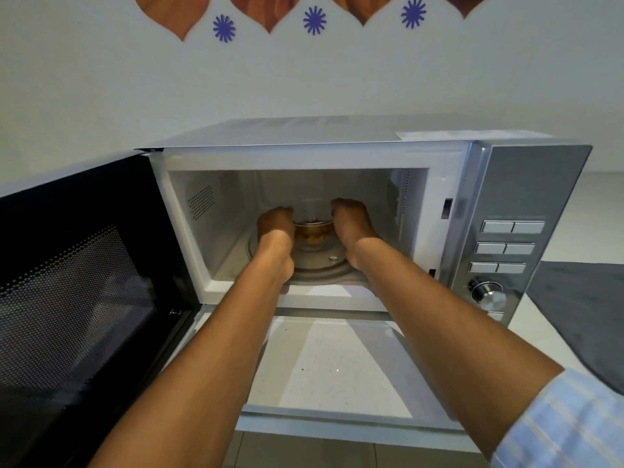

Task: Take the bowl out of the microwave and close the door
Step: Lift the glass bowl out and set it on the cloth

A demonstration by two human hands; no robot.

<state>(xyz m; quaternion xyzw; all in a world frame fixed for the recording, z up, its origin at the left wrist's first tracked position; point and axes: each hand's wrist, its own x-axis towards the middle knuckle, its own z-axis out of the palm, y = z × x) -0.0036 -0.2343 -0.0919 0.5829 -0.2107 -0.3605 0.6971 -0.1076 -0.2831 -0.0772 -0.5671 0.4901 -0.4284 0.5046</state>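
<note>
A silver microwave [526, 184] stands on a white counter with its black door [81, 282] swung wide open to the left. Inside, on the glass turntable [320, 265], sits a small clear glass bowl [312, 231] holding brownish food. Both my arms reach into the cavity. My left hand [275, 224] grips the bowl's left side and my right hand [353, 221] grips its right side, fingers curled round the rim. Much of the bowl is hidden behind my hands.
The control panel [506, 248] with buttons and a round knob [488, 293] lies right of the cavity. A dark grey mat [584, 305] covers the counter on the right. White counter [331, 359] shows below the microwave, between my forearms.
</note>
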